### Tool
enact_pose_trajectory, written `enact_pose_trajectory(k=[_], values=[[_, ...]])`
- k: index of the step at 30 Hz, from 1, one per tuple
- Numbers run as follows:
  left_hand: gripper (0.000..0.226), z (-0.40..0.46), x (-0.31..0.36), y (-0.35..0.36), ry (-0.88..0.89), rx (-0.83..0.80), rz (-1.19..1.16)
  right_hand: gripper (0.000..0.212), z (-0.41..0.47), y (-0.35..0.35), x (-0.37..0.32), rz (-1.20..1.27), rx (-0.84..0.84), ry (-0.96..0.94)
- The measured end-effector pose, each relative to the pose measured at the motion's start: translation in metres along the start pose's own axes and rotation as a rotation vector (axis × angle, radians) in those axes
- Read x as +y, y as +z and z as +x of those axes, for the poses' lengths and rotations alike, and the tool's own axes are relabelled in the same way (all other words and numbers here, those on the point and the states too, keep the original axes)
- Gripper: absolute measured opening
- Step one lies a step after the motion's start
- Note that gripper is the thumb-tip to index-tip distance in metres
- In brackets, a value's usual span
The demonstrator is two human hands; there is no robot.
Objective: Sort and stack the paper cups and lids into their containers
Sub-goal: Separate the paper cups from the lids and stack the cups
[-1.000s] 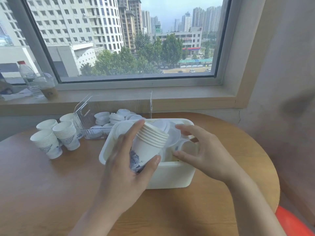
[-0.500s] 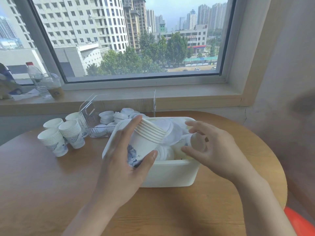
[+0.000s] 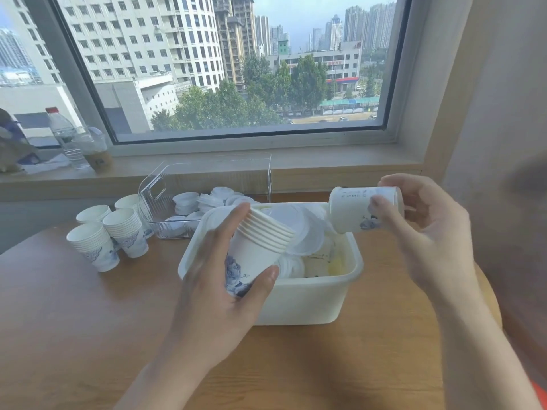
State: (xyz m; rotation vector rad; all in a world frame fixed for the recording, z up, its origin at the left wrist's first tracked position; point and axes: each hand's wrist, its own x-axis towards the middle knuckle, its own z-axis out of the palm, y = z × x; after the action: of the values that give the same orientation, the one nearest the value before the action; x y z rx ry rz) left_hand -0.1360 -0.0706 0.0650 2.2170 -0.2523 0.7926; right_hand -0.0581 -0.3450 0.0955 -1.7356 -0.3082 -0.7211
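The left hand (image 3: pixel 219 279) wraps a nested stack of paper cups (image 3: pixel 257 250), thumb under the printed wall, fingers behind the rims, mouth tilted up and to the right. The right hand (image 3: pixel 426 229) pinches a single cup (image 3: pixel 359 210) lying on its side, base towards the stack and mouth against the palm, level with the stack's rims and apart from them.

The likely next step is seating this cup into the stack. Its base seems to point roughly the right way, but the two axes do not line up; if it goes in crooked, its base could catch on the top rim, crumple the thin paper or jam half-seated. A firm push against a stack held only by its lowest cup could also slide the upper cups loose.

Directly beneath both hands sits the white tub (image 3: pixel 299 297), with loose lids (image 3: pixel 296 229) and more cups inside. A dropped cup would probably land back there, costing little.

Beyond the left hand, a clear bin (image 3: pixel 157 190) holds sorted lids, and further left finished cup stacks (image 3: pixel 109 235) stand upright on the worktop (image 3: pixel 74 321). These tall stacks look easy to topple when the next one is set beside them.
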Motion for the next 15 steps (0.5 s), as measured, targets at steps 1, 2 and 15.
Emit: enact_pose_trajectory(k=[1,2,15], values=[[0.079,-0.001,0.002,0.000,-0.002,-0.004,-0.008,0.023,0.000,0.002,-0.003,0.077,0.008,0.008],[0.079,-0.002,0.004,0.001,-0.004,-0.010,-0.020,0.022,-0.001,0.006,-0.007,0.165,0.006,0.012],[0.088,-0.008,0.017,0.004,0.016,-0.062,-0.078,0.021,-0.026,0.065,-0.037,0.651,-0.291,0.127]])
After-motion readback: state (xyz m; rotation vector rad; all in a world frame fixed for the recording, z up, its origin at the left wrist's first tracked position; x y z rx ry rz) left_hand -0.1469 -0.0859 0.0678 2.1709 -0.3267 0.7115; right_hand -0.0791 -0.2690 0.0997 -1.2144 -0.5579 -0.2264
